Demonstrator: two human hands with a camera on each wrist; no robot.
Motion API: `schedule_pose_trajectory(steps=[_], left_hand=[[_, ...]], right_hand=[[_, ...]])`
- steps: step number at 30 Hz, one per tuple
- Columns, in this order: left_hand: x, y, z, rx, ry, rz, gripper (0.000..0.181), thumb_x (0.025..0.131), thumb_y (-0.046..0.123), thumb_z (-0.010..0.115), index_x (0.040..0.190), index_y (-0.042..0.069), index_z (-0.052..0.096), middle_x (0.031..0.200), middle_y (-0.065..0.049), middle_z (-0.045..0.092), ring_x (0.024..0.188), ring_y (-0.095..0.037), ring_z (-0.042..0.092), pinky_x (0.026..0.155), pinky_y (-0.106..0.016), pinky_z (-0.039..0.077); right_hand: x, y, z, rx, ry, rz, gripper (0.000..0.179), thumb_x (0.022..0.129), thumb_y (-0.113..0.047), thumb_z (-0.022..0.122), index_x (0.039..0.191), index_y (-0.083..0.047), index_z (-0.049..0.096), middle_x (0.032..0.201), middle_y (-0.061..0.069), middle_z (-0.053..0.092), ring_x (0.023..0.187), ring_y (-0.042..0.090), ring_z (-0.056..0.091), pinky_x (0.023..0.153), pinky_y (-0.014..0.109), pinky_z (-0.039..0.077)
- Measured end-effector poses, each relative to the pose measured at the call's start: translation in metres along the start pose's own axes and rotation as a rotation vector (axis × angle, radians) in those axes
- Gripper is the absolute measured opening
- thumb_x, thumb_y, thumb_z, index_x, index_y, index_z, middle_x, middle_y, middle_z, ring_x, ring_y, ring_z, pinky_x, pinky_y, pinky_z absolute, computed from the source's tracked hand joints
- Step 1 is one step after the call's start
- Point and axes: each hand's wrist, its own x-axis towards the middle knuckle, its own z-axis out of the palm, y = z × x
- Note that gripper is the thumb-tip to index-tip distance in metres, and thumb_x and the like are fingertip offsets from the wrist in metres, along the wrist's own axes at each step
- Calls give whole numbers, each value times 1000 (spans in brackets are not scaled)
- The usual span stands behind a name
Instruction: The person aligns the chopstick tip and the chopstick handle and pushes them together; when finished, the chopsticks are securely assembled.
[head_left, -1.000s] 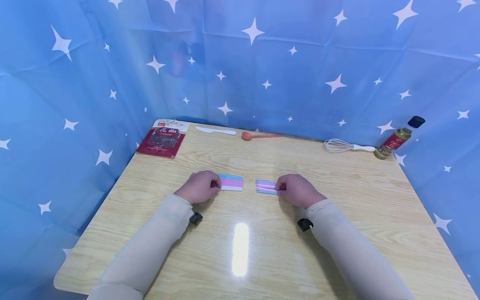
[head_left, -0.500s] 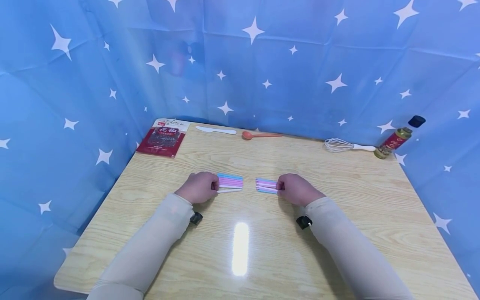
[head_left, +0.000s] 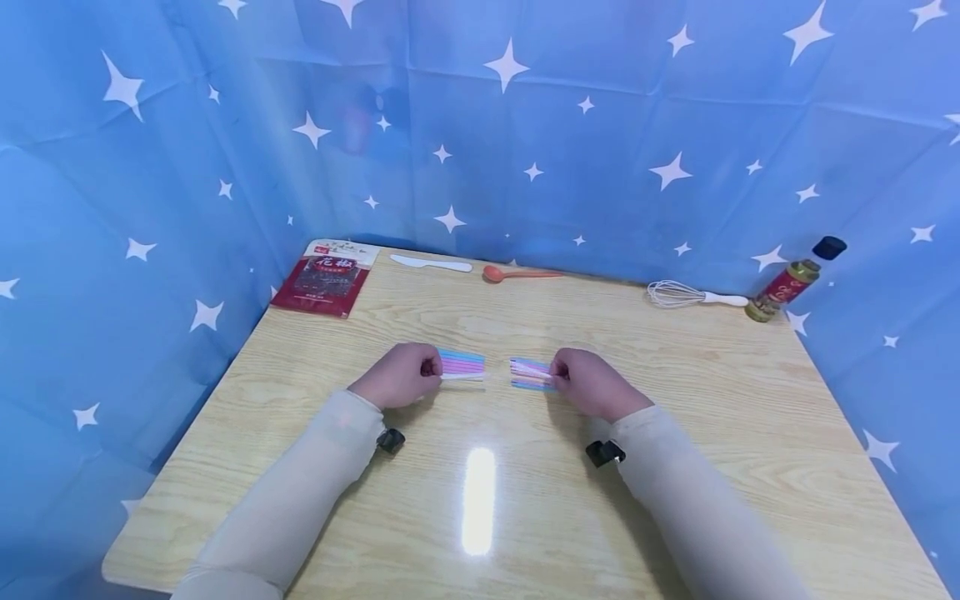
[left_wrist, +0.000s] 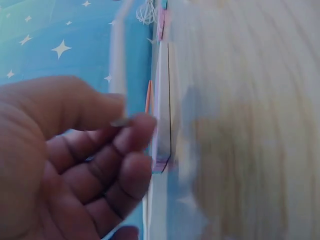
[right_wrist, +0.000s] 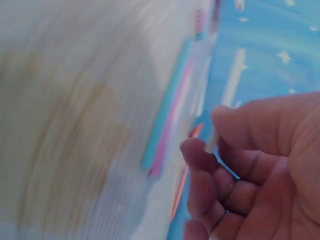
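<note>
My left hand (head_left: 401,375) pinches a thin white stick (left_wrist: 118,57) between thumb and index finger, raised off the table. Beside it lies the left row of slim blue, pink and white sticks (head_left: 463,364), partly covered by the fingers. My right hand (head_left: 596,383) pinches another white stick (right_wrist: 233,77), lifted and tilted above the right row of blue and pink sticks (head_left: 522,383). A narrow gap parts the two rows. Both wrist views are blurred, so the exact kind of stick is hard to tell.
Along the table's back edge lie a red spice packet (head_left: 321,285), a white plastic knife (head_left: 431,263), an orange spoon (head_left: 495,273) and a whisk (head_left: 678,293). A bottle (head_left: 787,285) with a black cap stands at the back right corner. Blue starred curtain (head_left: 480,125) hangs behind.
The left hand has drawn a white stick away from the front of its row and lifted it. The right hand has lifted a white stick from its row.
</note>
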Motion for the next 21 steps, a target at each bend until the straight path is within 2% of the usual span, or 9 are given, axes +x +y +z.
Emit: schedule_pose_trajectory(steps=[3, 6, 10, 17, 21], left_hand=[[0, 1, 0, -121, 22, 20, 4, 99, 11, 68, 95, 13, 68, 89, -2, 64, 80, -17, 57, 74, -34, 50], [-1, 3, -2, -244, 57, 40, 3, 101, 11, 67, 98, 10, 68, 92, -4, 64, 83, -19, 57, 77, -36, 50], [-1, 3, 1, -333, 129, 57, 4, 102, 12, 66, 99, 11, 68, 95, -5, 65, 88, -20, 58, 80, -35, 49], [1, 2, 7, -411, 218, 60, 6, 101, 12, 68, 99, 6, 68, 93, -5, 66, 86, -21, 58, 78, -33, 48], [1, 3, 10, -434, 244, 71, 5, 100, 10, 69, 99, 5, 67, 91, -5, 65, 86, -21, 58, 76, -31, 48]], right_hand=[[-5, -3, 2, 182, 82, -22, 5, 105, -10, 62, 105, -7, 66, 92, 6, 63, 79, 20, 53, 71, 36, 46], [-6, -5, 9, 381, 167, -46, 12, 105, -10, 63, 112, -5, 71, 94, 9, 67, 80, 21, 54, 71, 33, 47], [-3, -4, 19, 584, 246, -40, 22, 105, -11, 61, 120, 2, 73, 96, 16, 69, 80, 18, 58, 69, 26, 50], [2, -1, 31, 794, 390, 82, 23, 104, -14, 62, 119, 0, 73, 91, 9, 66, 80, 14, 64, 72, 23, 55], [4, 1, 37, 902, 419, 72, 22, 103, -12, 63, 118, 2, 72, 94, 8, 66, 81, 11, 65, 76, 23, 57]])
